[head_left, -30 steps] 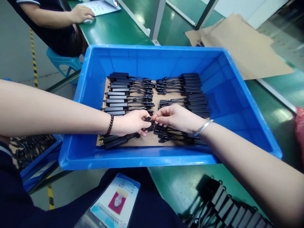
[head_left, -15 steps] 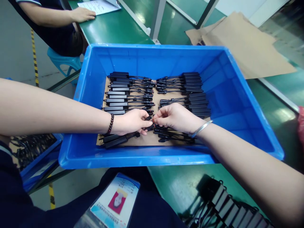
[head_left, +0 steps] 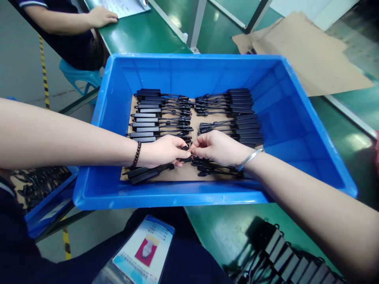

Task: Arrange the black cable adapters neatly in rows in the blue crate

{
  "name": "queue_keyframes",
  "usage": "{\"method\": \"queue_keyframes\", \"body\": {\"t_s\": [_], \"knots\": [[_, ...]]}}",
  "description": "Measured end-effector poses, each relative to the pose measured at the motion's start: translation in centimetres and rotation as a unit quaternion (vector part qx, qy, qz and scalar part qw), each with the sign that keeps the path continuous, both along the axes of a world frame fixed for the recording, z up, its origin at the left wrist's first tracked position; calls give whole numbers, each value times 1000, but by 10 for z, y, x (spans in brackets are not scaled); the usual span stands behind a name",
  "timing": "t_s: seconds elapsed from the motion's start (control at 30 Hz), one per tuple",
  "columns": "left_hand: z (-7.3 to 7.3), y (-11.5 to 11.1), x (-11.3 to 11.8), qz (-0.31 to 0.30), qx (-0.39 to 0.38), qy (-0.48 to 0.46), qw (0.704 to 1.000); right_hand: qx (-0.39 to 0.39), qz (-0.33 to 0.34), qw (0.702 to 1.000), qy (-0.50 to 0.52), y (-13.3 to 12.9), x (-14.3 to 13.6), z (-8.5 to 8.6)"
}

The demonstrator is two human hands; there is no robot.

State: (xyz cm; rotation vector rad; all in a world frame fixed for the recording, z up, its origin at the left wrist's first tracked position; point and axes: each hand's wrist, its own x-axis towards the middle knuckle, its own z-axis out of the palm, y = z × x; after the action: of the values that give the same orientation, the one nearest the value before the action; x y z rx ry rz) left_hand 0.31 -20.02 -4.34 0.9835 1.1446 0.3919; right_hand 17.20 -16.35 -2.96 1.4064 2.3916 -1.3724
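Both my hands meet over the middle of a blue plastic crate [head_left: 174,197]. Between the thumb and fingers of my left hand [head_left: 164,151] is a black cable connector [head_left: 185,157]. My right hand [head_left: 217,148] pinches at its tip, where a bit of red-orange shows; the fingertips partly hide it. Rows of black box-shaped modules with short cables lie in the crate, a left row [head_left: 146,122] and a right row [head_left: 247,124], their cables pointing to the middle. Two modules [head_left: 145,175] lie at a slant under my left wrist. Brown cardboard [head_left: 177,175] lines the crate floor.
More black modules [head_left: 296,252] stand on the green table [head_left: 213,225] at lower right. Another crate of black cables [head_left: 41,185] is at lower left. Brown paper sheets [head_left: 299,55] lie at upper right. A co-worker's hand [head_left: 102,16] rests by papers at upper left.
My hands stay together at the connector with only small finger shifts. The co-worker's hand has moved slightly left.
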Motion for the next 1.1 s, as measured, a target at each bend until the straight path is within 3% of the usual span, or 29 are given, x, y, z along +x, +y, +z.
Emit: {"method": "queue_keyframes", "body": {"t_s": [0.2, 0.47, 0.8, 1.1], "knots": [[-1, -1, 1, -6, 10, 16, 1000, -67, -13, 998, 16, 1, 1, -8], [-1, 0, 2, -4, 5, -5, 1000, 14, -50, 999, -2, 7, 8, -13], [-2, -1, 4, 44, -17, 5, 999, -14, -51, 996, 68, 2, 3, -5], [-6, 0, 2, 16, -1, 21, 1000, -10, -48, 996, 76, 2, 1, -7]]}}
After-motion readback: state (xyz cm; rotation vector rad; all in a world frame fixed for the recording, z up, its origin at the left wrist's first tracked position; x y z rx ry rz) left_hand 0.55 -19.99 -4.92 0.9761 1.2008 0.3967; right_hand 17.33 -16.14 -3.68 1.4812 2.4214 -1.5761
